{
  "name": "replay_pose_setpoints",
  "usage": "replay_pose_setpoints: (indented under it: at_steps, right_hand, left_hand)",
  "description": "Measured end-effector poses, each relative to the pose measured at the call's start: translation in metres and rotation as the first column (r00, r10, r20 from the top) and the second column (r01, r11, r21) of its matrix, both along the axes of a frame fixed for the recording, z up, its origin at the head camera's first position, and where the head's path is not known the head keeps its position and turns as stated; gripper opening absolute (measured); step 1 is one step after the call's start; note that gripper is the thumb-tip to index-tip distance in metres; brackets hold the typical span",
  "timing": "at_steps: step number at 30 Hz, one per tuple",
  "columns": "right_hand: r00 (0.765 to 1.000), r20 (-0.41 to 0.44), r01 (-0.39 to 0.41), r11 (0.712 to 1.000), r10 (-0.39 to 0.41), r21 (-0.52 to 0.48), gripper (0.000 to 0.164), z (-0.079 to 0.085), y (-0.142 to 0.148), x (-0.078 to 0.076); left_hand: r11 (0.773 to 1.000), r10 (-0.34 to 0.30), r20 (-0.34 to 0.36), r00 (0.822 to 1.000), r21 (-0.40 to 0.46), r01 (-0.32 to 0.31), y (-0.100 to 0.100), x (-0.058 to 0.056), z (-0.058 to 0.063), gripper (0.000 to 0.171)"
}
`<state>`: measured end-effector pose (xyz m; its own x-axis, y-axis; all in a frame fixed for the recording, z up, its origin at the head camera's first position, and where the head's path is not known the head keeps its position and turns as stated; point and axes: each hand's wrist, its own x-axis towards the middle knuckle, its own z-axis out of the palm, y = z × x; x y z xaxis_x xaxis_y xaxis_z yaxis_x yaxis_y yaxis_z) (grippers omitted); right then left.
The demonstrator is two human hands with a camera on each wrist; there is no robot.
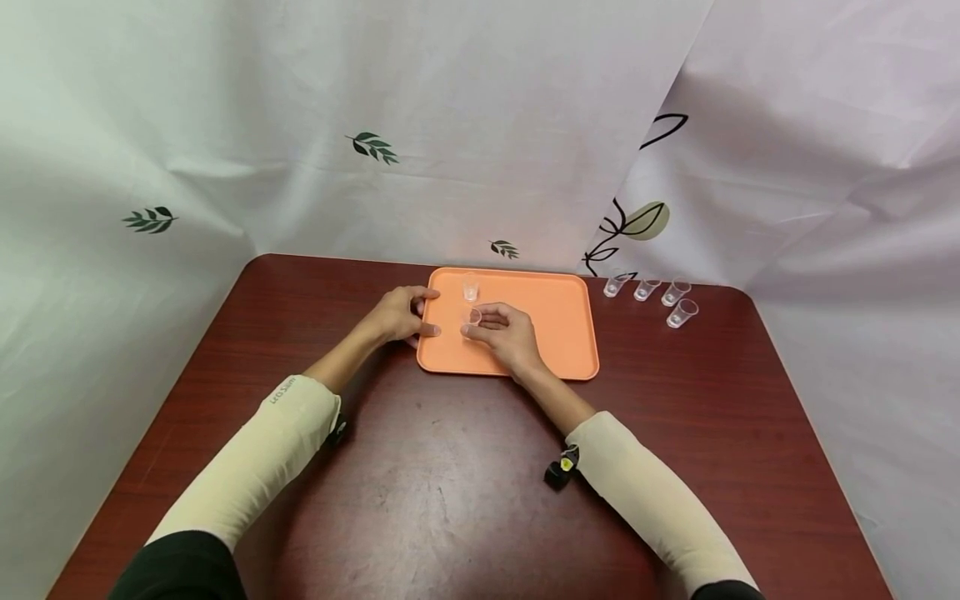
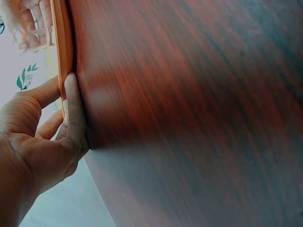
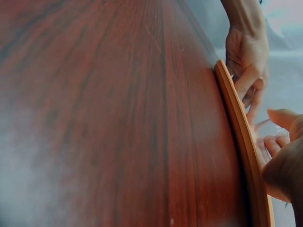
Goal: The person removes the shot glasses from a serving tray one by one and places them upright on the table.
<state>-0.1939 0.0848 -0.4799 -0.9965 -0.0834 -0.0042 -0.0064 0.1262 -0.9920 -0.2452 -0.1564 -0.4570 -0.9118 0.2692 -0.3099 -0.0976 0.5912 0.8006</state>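
An orange tray (image 1: 555, 333) lies on the table near its back edge. My left hand (image 1: 399, 315) grips the tray's left rim; in the left wrist view, the thumb of that left hand (image 2: 47, 137) reaches over the rim while other fingers lie along its outer side. Over the tray's left half, my right hand (image 1: 510, 335) holds a small clear plastic cup (image 1: 474, 316) between thumb and fingers. Another clear cup (image 1: 470, 288) stands on the tray just behind it. In the right wrist view, the right hand (image 3: 286, 161) partly hides its cup.
Several more clear cups (image 1: 682, 313) stand on the dark red-brown table (image 1: 450, 483) to the right of the tray. A white cloth backdrop (image 1: 480, 125) with leaf prints hangs close behind the table's back edge.
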Motion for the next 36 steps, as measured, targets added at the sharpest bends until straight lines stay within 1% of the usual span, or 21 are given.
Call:
replay_pose_setpoints:
  at_steps: [6,12,14,19,24,31,36]
  right_hand:
    - [1.000,0.010,-0.015,1.000,0.015,-0.023,0.038,0.003,0.011,0.004]
    - [1.000,0.018,-0.005,1.000,0.006,-0.023,0.039,0.004,0.026,0.008]
    - [1.000,0.020,-0.002,0.999,0.003,-0.038,0.038,0.003,0.031,0.009]
    - [0.999,0.032,0.015,0.997,-0.013,-0.072,0.038,0.003,0.043,0.012]
    - [0.999,0.037,0.030,0.997,-0.028,-0.072,0.040,0.006,0.056,0.015]
    - [0.995,0.051,0.086,0.993,-0.082,-0.085,0.042,0.008,0.076,0.018]
    - [0.994,0.062,0.100,0.990,-0.094,-0.095,0.044,0.008,0.089,0.019]
  left_hand:
    - [1.000,-0.001,-0.001,1.000,0.013,0.001,0.000,0.000,0.000,0.080]
    - [1.000,-0.003,0.001,1.000,0.014,0.003,0.000,0.001,0.000,0.081]
    - [1.000,-0.004,0.001,1.000,0.011,0.004,0.001,0.001,0.001,0.081]
    - [1.000,-0.008,0.000,1.000,0.011,0.008,0.000,0.001,0.002,0.082]
    - [1.000,-0.008,0.001,1.000,0.016,0.008,0.000,0.001,0.000,0.081]
    - [1.000,-0.007,0.002,1.000,0.020,0.007,0.000,0.000,0.000,0.081]
    - [1.000,0.001,-0.009,1.000,0.018,-0.001,0.000,0.002,0.000,0.080]
